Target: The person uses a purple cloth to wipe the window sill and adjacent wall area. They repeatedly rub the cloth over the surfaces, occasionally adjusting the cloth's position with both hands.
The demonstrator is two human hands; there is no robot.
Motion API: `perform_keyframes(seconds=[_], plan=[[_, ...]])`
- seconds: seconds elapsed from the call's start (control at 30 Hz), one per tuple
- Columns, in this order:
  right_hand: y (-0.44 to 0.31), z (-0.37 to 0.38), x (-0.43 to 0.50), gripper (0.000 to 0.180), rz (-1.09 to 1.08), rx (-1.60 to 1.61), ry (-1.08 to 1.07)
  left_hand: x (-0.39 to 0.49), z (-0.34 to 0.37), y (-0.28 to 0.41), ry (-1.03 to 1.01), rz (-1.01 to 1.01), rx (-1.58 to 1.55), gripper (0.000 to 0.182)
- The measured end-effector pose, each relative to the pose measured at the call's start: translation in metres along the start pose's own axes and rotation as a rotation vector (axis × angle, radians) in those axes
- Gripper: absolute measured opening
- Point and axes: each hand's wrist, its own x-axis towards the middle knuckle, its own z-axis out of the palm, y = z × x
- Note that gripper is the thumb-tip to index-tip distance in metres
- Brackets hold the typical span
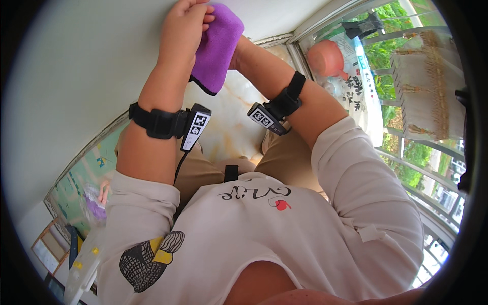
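A purple cloth with a dark edge (219,45) hangs near the top of the view, beside a pale wall (91,53). My left hand (187,26) grips the cloth's left side, its fingertips curled over the fabric. My right hand is mostly hidden behind the cloth; only the wrist shows at its right edge, so its fingers cannot be made out. Both forearms wear black straps with small marked devices.
A barred window stands at the right, with a pink plastic dipper (327,58), a printed plastic bag (360,87) and a dark cloth (364,26) by it. Marble-patterned floor (225,122) lies below. A bagged doll (97,200) is at the lower left.
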Motion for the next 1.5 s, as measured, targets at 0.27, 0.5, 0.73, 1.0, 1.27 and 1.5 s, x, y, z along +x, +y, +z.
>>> perform_keyframes(seconds=[0.27,0.5,0.73,1.0,1.27,1.5], plan=[[-0.049,0.013,-0.022,0.022,-0.042,-0.451,0.253,-0.014,0.000,0.018,0.017,-0.068,-0.039,0.026],[-0.119,-0.016,-0.064,0.031,-0.287,-0.829,0.147,-0.016,0.000,0.019,0.025,-0.053,-0.019,0.025],[-0.198,-0.036,-0.095,0.027,-0.751,-0.761,0.483,-0.016,0.002,0.020,0.044,-0.090,-0.023,0.023],[-0.194,0.024,-0.098,0.039,-1.228,-0.943,0.417,-0.022,0.009,0.027,0.054,0.003,-0.023,0.022],[-0.108,0.108,-0.060,0.052,-1.361,-1.720,0.528,-0.030,0.017,0.024,0.031,0.236,0.012,0.020],[-0.060,0.120,-0.050,0.056,-1.428,-2.342,0.391,-0.010,0.010,0.000,0.186,0.482,0.344,0.016]])
